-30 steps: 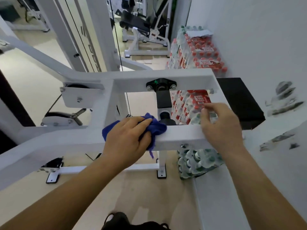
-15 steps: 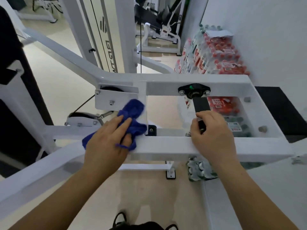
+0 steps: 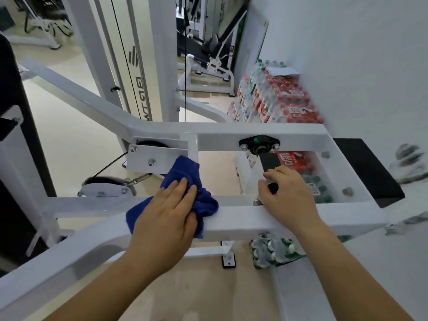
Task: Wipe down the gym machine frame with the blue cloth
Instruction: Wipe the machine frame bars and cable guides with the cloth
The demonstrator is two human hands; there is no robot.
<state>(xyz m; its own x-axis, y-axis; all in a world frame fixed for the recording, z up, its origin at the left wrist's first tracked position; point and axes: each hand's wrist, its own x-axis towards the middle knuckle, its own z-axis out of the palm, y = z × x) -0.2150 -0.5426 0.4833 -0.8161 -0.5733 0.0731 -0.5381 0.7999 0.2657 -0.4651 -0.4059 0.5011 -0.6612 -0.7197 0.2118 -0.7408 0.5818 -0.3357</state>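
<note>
Two hands: I am looking down through the head camera at both bare hands, which are resting on a white gym machine frame [image 3: 245, 221].
Left hand: the left hand [image 3: 166, 218] is lying palm down on the blue cloth [image 3: 185, 172] and pressing it onto the frame.
Left fingers: they are lying straight and close together on the cloth, with the thumb lying against the cloth's right side.
Blue cloth: it is sitting bunched where the nearest horizontal bar meets a short cross piece. Its far end is reaching up beside the white pulley bracket [image 3: 157, 156].
Right hand: the right hand [image 3: 287, 193] is resting on the same near bar, to the right of the cloth and apart from it.
Right fingers: they are curling forward with the thumb around the foot of a black post [image 3: 269, 162]. I am seeing only a dark sliver of the post between them.
Black post: it is running from the near bar up to a black bearing mount [image 3: 259, 143] bolted on the far bar.
Surroundings: shrink-wrapped packs of water bottles [image 3: 278, 100] are standing stacked against the white wall [image 3: 347, 54]. A black pad [image 3: 366, 172] is sitting just right of the frame.
</note>
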